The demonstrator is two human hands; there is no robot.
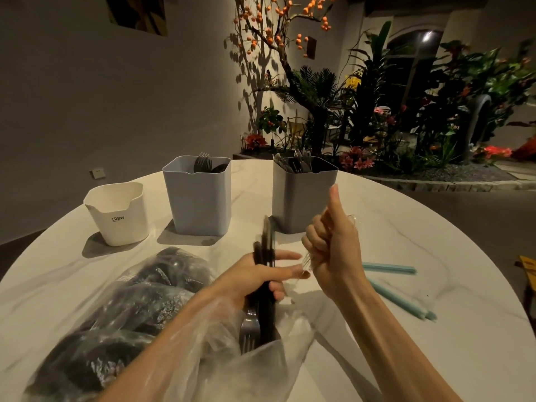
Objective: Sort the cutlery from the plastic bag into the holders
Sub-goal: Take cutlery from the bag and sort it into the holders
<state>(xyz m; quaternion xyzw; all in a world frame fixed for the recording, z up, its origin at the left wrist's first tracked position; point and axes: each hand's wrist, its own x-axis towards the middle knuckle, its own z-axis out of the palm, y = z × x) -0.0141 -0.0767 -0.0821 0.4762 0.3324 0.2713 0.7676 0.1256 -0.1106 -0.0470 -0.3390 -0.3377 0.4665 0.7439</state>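
From the head camera, a round white tabletop (406,256) fills the view. The left hand (255,277) reaches up out of a clear plastic bag (139,323) and its grip is curled round a bunch of black cutlery (265,285), held upright over the near middle of the tabletop. The fork ends point down into the bag's open mouth. The right hand (330,248) is just beside it, fingers curled into a fist with the thumb sticking up, and it pinches a thin, see-through thing (309,261) that is too blurry to name. The bag lies at the near left edge and is full of dark bundles. Three holders stand in a row toward the far edge: a small white holder (119,213) on the left, a light blue holder (198,198) in the middle with black forks inside, and a grey holder (301,198) on the right with wrapped cutlery. Two teal sticks (388,268) lie near the right edge.
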